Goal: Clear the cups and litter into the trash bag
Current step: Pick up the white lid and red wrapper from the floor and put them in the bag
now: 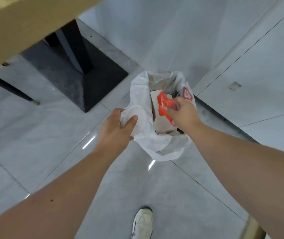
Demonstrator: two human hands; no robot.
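A white plastic trash bag (156, 145) with red print hangs open above the floor, held between my hands. My left hand (118, 128) grips the bag's left rim together with a round clear plastic lid (137, 116). On the right, my right hand (182, 112) is closed on the bag's red handle (162, 106). Inside the bag stands a white paper box or carton (161, 121), partly hidden by the handle. No cups are visible outside the bag.
A wooden table edge (25, 26) crosses the top left, with its black pedestal and square base (79, 76) on the grey tiled floor. A dark chair leg (12, 88) slants at left. My white shoe (143, 223) is below the bag.
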